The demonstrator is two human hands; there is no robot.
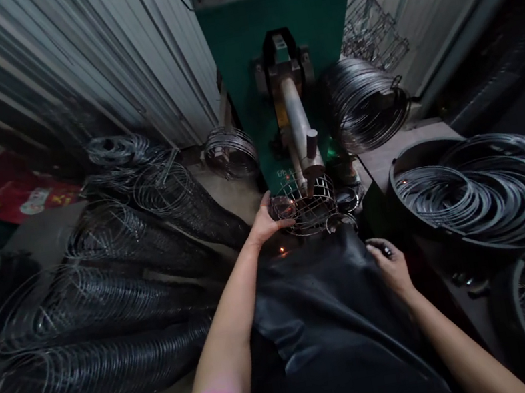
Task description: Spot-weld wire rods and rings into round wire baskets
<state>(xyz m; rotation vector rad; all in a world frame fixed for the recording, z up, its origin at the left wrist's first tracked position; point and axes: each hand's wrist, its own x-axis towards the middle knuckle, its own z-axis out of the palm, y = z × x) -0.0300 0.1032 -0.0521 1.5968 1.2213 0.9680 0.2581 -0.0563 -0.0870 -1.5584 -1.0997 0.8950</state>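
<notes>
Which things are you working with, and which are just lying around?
Seemingly in use:
wire basket, held by the left hand
machine's metal arm, at the basket

Probably just lying about:
crumpled red material on the left
big wire coil
wire rings on the right

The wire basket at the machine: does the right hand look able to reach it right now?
Probably yes: the right hand is near the wire basket, and the left hand is on its opposite side, out of the way. A round metal part beside the basket might crowd the approach.
</notes>
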